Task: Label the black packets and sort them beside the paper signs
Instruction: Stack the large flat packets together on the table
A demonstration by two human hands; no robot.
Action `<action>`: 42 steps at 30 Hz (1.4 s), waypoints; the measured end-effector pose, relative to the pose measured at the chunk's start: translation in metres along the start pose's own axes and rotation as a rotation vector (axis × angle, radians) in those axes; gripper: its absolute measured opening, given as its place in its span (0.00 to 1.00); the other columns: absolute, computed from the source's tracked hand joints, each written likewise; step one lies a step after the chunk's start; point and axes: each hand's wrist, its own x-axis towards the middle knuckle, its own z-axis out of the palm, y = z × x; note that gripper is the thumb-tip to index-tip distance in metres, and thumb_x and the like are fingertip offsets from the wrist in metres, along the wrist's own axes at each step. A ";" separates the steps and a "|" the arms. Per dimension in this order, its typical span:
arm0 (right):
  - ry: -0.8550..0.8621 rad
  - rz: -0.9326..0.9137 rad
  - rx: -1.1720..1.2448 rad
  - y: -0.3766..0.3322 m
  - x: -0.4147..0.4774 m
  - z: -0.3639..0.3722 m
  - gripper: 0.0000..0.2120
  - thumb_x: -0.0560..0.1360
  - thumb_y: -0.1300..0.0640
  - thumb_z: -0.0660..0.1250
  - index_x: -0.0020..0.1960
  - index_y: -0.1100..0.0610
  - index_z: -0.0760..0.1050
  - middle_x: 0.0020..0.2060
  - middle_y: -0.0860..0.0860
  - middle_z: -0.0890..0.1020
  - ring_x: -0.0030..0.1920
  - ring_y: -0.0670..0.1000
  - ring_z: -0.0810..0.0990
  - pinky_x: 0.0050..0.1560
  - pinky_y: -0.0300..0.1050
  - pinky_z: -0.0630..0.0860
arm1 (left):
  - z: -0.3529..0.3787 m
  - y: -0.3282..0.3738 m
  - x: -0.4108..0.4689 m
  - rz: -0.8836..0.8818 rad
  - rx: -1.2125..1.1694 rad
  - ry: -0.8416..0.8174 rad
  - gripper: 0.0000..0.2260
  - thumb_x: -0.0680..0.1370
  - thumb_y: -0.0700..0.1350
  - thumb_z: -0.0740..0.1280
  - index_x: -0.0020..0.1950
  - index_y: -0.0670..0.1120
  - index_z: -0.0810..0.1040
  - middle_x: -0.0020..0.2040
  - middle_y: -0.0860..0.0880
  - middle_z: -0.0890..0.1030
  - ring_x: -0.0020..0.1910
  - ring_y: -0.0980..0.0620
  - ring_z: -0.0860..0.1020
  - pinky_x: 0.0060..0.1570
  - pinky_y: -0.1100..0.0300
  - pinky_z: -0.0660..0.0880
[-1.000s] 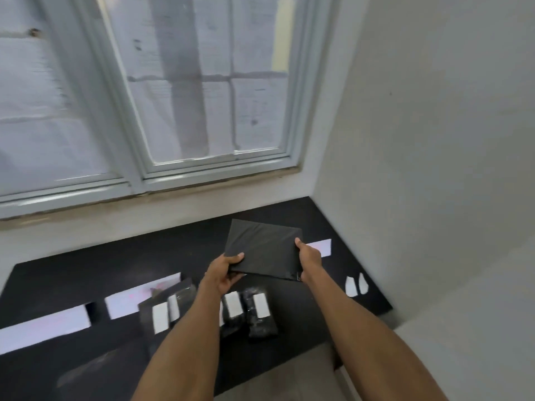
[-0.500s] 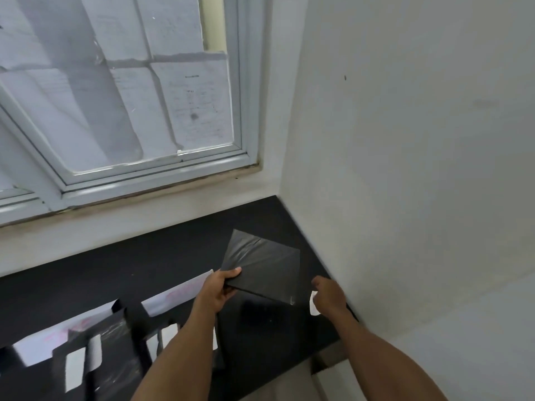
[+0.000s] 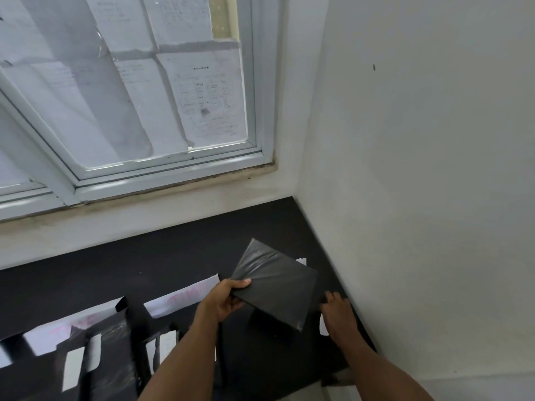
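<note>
Black packet [image 3: 275,287] is pinched at its left corner by the left hand [image 3: 223,299], raised over the black table [image 3: 144,256].
The right hand [image 3: 337,312] is laid, fingers loosely spread, on a white label [image 3: 323,328]; labelled packets [image 3: 95,360] lie beside paper signs [image 3: 182,298].

Black, glossy packet [image 3: 275,287]; black bench [image 3: 173,256]; white signs [image 3: 185,296] with faint pink lettering; white labels [image 3: 71,369] on black packets; pale wall [image 3: 419,169]; white window frame [image 3: 173,175]
</note>
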 end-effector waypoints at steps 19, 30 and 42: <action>0.652 0.548 0.943 -0.016 0.015 -0.078 0.05 0.75 0.56 0.68 0.45 0.57 0.80 0.43 0.56 0.83 0.47 0.60 0.78 0.48 0.50 0.71 | -0.014 0.005 -0.013 0.099 -0.139 0.083 0.15 0.70 0.36 0.73 0.56 0.40 0.78 0.48 0.43 0.84 0.47 0.47 0.83 0.38 0.57 0.79; 0.506 -0.222 0.771 -0.112 0.001 -0.155 0.07 0.72 0.47 0.70 0.42 0.50 0.80 0.58 0.44 0.76 0.60 0.45 0.71 0.60 0.46 0.65 | -0.054 0.021 -0.069 0.128 -0.152 -0.004 0.08 0.68 0.37 0.73 0.47 0.41 0.83 0.40 0.47 0.86 0.38 0.52 0.84 0.34 0.61 0.80; 0.483 -0.196 0.799 -0.212 -0.055 -0.195 0.25 0.66 0.41 0.75 0.60 0.48 0.78 0.67 0.48 0.70 0.69 0.50 0.68 0.68 0.52 0.65 | -0.155 0.031 -0.147 0.242 -0.232 0.019 0.12 0.69 0.37 0.71 0.51 0.39 0.80 0.39 0.46 0.86 0.44 0.48 0.82 0.36 0.59 0.78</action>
